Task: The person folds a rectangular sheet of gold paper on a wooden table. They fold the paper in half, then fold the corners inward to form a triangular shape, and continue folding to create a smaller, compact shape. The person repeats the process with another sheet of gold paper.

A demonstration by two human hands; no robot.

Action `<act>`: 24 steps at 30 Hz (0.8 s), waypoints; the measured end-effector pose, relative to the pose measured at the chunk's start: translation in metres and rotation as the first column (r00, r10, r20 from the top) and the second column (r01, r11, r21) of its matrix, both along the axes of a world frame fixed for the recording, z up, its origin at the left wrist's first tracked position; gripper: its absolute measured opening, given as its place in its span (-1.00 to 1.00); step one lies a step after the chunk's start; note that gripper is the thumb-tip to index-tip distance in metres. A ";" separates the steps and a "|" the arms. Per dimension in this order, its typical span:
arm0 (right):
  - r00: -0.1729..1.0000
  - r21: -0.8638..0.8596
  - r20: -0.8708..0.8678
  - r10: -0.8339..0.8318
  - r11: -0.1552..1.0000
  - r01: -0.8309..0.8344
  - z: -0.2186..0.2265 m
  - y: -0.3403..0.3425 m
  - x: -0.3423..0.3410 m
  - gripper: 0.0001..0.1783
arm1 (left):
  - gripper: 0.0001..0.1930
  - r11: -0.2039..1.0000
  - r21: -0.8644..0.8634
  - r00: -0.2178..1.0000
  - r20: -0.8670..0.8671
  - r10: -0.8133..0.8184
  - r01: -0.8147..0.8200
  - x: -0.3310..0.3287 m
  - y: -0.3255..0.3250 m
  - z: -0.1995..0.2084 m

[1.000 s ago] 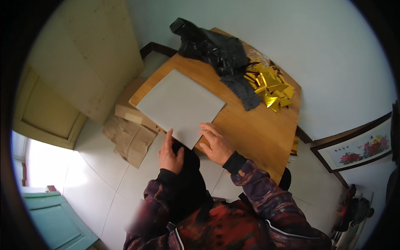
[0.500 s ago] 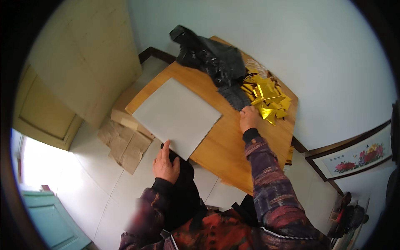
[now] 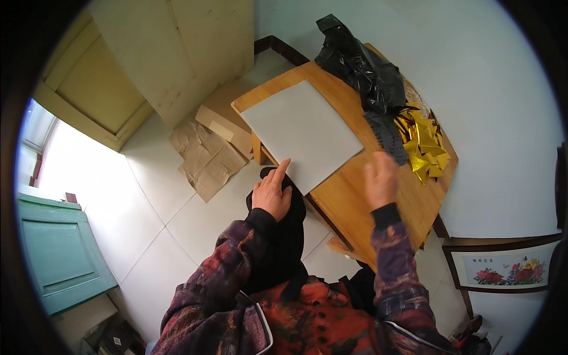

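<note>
One extended finger of the left hand (image 3: 272,195) rests at the edge of a flat grey board (image 3: 305,133) that lies on the wooden table (image 3: 352,198); from where I stand, that grip is loose, thumb spread from the fingers, holding nothing. The right hand (image 3: 383,180) is a blur over the table near a dark ridged strip (image 3: 386,137), and I cannot tell how far its grip is open. Beyond sit a black plastic bag (image 3: 373,74) and shiny gold pieces (image 3: 427,142).
</note>
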State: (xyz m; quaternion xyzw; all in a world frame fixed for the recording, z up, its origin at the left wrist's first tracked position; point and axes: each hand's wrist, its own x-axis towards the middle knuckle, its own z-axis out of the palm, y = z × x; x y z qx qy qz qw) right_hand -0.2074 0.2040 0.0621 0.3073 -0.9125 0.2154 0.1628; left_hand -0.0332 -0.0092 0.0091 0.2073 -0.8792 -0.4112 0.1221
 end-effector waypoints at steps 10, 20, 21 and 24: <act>0.904 0.196 0.066 0.423 0.883 -0.427 -0.022 -0.061 0.086 -0.56 | -0.37 0.878 0.470 0.983 -0.182 0.000 0.087 -0.017 -0.021 -0.037; 0.906 -0.119 0.173 0.386 0.921 -0.370 -0.025 -0.071 0.073 -0.87 | -0.39 0.922 0.385 0.994 -0.107 -0.001 0.043 -0.014 -0.018 -0.028; 0.900 -0.135 0.214 0.380 0.924 -0.358 -0.022 -0.073 0.071 -0.87 | -0.39 0.924 0.380 0.995 -0.103 -0.003 0.042 -0.014 -0.018 -0.027; 0.878 -0.165 0.296 0.376 0.926 -0.341 -0.014 -0.074 0.068 -0.87 | -0.39 0.931 0.364 0.997 -0.078 -0.008 0.036 -0.012 -0.017 -0.023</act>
